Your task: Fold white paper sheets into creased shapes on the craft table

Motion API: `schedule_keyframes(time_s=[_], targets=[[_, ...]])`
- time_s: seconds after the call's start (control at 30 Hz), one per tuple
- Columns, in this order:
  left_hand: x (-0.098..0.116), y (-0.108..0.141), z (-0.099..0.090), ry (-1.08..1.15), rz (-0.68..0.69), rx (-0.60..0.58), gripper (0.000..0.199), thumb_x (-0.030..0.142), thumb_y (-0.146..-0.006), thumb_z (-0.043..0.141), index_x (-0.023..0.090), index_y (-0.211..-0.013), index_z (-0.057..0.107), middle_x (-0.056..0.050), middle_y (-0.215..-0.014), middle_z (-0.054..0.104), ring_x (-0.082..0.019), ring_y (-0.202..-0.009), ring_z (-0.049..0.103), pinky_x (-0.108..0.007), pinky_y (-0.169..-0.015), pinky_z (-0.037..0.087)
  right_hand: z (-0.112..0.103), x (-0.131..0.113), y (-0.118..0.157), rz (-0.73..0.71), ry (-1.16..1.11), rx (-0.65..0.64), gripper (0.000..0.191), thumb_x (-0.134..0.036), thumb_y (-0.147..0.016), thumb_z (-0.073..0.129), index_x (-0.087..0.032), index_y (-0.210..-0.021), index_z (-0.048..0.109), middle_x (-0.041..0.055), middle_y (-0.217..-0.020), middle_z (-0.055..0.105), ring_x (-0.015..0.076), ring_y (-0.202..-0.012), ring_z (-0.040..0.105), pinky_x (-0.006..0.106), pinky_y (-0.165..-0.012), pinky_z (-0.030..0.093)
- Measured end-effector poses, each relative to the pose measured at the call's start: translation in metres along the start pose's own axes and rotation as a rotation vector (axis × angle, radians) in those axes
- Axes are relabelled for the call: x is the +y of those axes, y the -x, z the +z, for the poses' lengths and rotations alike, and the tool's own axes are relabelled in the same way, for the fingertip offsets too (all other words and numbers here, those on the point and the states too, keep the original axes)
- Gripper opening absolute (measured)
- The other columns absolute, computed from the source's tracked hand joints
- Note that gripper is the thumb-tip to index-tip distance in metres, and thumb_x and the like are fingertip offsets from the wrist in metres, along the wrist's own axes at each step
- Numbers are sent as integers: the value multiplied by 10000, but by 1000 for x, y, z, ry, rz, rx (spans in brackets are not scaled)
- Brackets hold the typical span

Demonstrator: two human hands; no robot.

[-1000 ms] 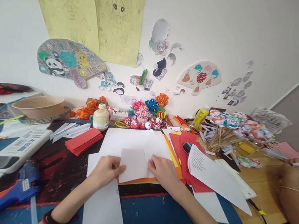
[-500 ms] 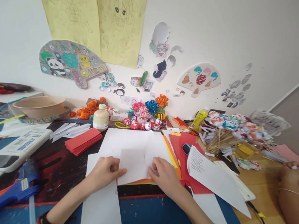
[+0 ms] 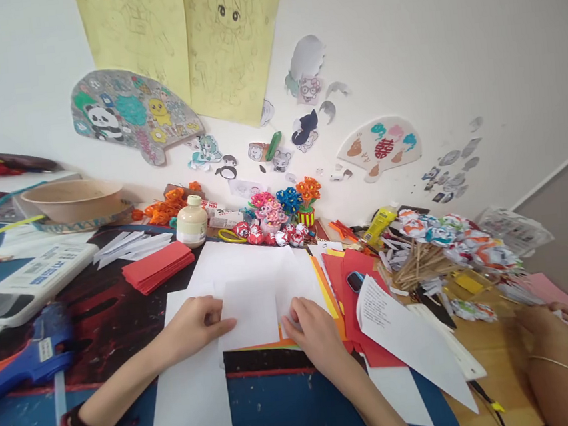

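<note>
A small white paper piece (image 3: 248,313) lies over larger white sheets (image 3: 248,260). My left hand (image 3: 192,329) pinches its left edge between thumb and bent fingers. My right hand (image 3: 316,336) is at the right of this piece, fingers curled and thumb tip down, closed at the white paper beside it; whether that paper is a separate piece is unclear. Orange and yellow sheets (image 3: 333,302) show beneath the stack. Under my left wrist lies a long white paper strip (image 3: 195,406).
Left are a blue glue gun (image 3: 50,342), red paper strips (image 3: 158,267) and a bowl (image 3: 74,201). A glue bottle (image 3: 192,223) and craft flowers (image 3: 290,202) stand behind. Right are red sheets (image 3: 338,281), printed paper (image 3: 401,342), wooden sticks (image 3: 419,260) and another person's hand (image 3: 546,328).
My left hand has shifted slightly left with the small paper piece. My right hand has barely moved. The other person's hands have moved a little.
</note>
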State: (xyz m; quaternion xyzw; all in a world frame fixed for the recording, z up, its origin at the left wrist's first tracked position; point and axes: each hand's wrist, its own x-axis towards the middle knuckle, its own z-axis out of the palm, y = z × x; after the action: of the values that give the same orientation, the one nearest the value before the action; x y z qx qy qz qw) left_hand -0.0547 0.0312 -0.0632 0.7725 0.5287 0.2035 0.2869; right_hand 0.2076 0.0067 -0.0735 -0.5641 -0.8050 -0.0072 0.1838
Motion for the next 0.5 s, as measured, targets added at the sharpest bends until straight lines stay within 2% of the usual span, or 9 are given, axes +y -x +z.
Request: schedule_keyframes(time_s=[0.17, 0.3, 0.4, 0.5], targets=[[4, 0, 0, -17, 27, 23, 437, 500, -824, 465, 198, -542, 320, 41, -551, 394, -124, -541, 373, -246, -535, 254, 1, 1, 1, 31, -110, 20, 207, -239, -876, 477, -203, -682, 416, -31, -661, 499, 131, -625, 468, 240, -587, 321], [7, 3, 3, -104, 52, 124, 393, 462, -865, 402, 198, -576, 365, 27, -573, 426, -139, -558, 410, -254, -560, 263, -2, 5, -1, 82, -173, 104, 205, -205, -887, 441, -204, -684, 466, -18, -664, 509, 139, -631, 480, 246, -599, 346], [10, 5, 1, -172, 59, 263, 368, 435, -881, 384, 200, -599, 397, 14, -589, 469, -155, -591, 454, -261, -599, 279, -8, 11, -3, 106, -184, 202, 143, -188, -870, 456, -203, -761, 547, 17, -762, 572, 176, -763, 526, 276, -706, 393], [10, 7, -5, -214, 16, 366, 364, 434, -889, 374, 202, -611, 411, 12, -594, 490, -160, -601, 462, -260, -612, 280, -13, 19, -8, 97, -190, 220, 174, -178, -852, 481, -217, -975, 598, 49, -975, 608, 211, -952, 537, 324, -844, 403]])
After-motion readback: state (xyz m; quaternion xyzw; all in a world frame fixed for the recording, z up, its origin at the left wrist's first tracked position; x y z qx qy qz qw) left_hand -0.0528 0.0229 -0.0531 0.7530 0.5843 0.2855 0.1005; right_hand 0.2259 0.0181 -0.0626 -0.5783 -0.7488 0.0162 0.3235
